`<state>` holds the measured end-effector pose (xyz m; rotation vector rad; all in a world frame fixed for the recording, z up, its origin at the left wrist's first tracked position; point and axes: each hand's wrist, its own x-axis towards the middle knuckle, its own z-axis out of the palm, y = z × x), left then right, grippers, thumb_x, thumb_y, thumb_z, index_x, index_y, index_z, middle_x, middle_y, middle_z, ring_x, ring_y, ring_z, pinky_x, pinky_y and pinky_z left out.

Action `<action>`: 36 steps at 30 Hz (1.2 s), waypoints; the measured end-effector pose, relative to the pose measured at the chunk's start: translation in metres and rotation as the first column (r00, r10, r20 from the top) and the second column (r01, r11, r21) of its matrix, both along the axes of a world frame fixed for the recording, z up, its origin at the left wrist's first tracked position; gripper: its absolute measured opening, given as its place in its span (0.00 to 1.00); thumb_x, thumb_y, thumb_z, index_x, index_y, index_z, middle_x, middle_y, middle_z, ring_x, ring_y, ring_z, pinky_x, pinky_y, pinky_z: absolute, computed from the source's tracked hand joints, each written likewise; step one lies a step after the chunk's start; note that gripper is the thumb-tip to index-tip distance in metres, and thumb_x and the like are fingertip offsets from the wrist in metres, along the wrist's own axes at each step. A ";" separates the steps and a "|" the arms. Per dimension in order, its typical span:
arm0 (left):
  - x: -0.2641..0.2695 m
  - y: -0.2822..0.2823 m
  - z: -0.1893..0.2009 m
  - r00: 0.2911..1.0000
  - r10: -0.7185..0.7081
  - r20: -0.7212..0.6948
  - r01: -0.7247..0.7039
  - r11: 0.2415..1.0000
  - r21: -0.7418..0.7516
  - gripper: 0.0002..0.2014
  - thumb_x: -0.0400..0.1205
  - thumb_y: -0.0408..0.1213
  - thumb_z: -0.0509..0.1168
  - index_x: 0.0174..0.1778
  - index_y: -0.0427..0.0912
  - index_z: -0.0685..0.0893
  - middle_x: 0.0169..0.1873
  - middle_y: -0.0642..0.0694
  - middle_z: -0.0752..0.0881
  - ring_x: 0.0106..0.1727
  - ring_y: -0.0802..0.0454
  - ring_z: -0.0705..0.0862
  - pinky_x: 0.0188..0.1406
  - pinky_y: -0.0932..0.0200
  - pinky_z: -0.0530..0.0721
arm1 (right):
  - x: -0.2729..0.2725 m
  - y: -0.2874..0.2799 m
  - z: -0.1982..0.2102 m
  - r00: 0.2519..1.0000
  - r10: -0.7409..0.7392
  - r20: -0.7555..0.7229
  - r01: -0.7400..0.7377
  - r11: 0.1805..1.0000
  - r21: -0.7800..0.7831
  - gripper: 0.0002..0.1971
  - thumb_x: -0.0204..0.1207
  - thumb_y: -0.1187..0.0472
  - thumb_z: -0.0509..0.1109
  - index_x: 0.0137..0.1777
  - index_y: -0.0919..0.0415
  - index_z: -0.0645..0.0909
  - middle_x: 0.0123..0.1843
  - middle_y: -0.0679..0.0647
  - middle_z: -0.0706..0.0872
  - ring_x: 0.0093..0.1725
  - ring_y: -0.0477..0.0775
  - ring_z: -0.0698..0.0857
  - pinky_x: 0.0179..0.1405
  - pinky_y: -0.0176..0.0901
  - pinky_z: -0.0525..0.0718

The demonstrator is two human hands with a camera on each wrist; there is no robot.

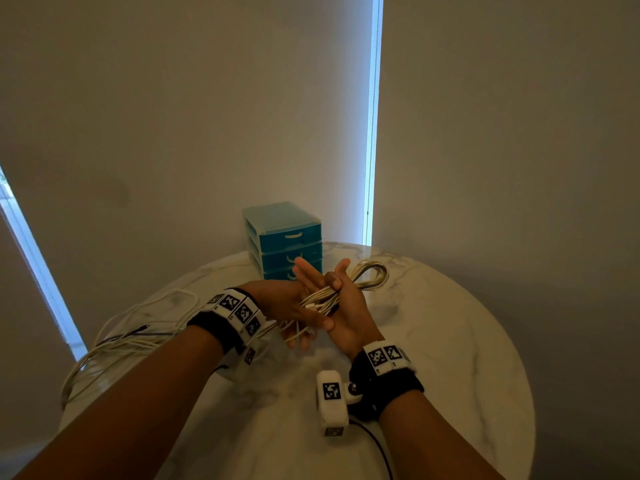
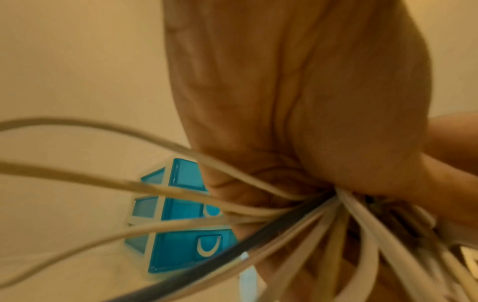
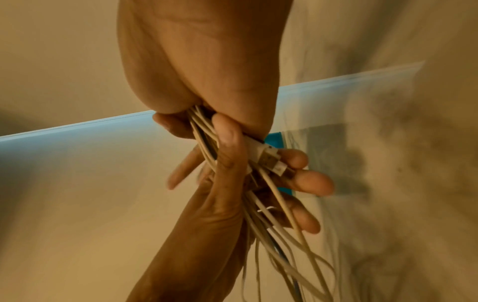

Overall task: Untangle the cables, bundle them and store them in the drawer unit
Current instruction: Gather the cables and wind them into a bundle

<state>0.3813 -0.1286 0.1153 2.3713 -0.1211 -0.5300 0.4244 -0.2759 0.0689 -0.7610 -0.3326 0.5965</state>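
Note:
A bundle of white cables [image 1: 323,301] lies across both hands above the round marble table [image 1: 450,341]; its looped end [image 1: 370,275] sticks out to the right. My left hand [image 1: 284,303] holds the strands, thumb [image 3: 229,141] pressed over them against its fingers. My right hand [image 1: 349,306] grips the same bundle from the right. USB plugs [image 3: 269,157] show at the grip. Loose cable lengths [image 1: 121,341], one of them dark [image 2: 232,251], trail off to the left. The teal drawer unit [image 1: 284,237] stands just behind the hands, its drawers closed.
The trailing cables hang over the table's left edge [image 1: 72,379]. A wall with closed blinds rises close behind the drawer unit [image 2: 181,251]. Bare marble lies to the right and in front of the hands.

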 end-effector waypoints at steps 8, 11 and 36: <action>-0.003 0.001 -0.007 0.995 0.020 -0.093 -0.006 0.988 0.155 0.28 0.84 0.70 0.67 0.51 0.46 0.93 0.25 0.50 0.84 0.23 0.55 0.79 0.37 0.56 0.83 | 0.005 0.007 -0.012 0.962 0.001 -0.274 0.030 0.994 0.109 0.28 0.90 0.49 0.66 0.25 0.52 0.66 0.17 0.47 0.66 0.16 0.47 0.64 0.24 0.40 0.73; -0.003 0.000 -0.005 0.993 0.042 -0.113 -0.010 0.963 0.270 0.30 0.82 0.75 0.65 0.54 0.50 0.94 0.23 0.52 0.80 0.22 0.55 0.74 0.34 0.58 0.78 | 0.006 0.008 -0.009 0.958 -0.064 -0.278 0.067 0.998 0.001 0.26 0.80 0.52 0.74 0.26 0.51 0.63 0.18 0.48 0.63 0.16 0.47 0.61 0.23 0.39 0.66; -0.013 0.014 0.022 0.984 0.171 -0.042 -0.153 0.947 0.282 0.38 0.79 0.81 0.57 0.45 0.46 0.86 0.40 0.50 0.81 0.36 0.56 0.77 0.39 0.60 0.77 | 0.002 0.010 0.000 0.908 -0.413 -0.071 0.379 0.882 -0.280 0.32 0.88 0.49 0.70 0.19 0.50 0.69 0.20 0.48 0.67 0.18 0.47 0.66 0.25 0.43 0.71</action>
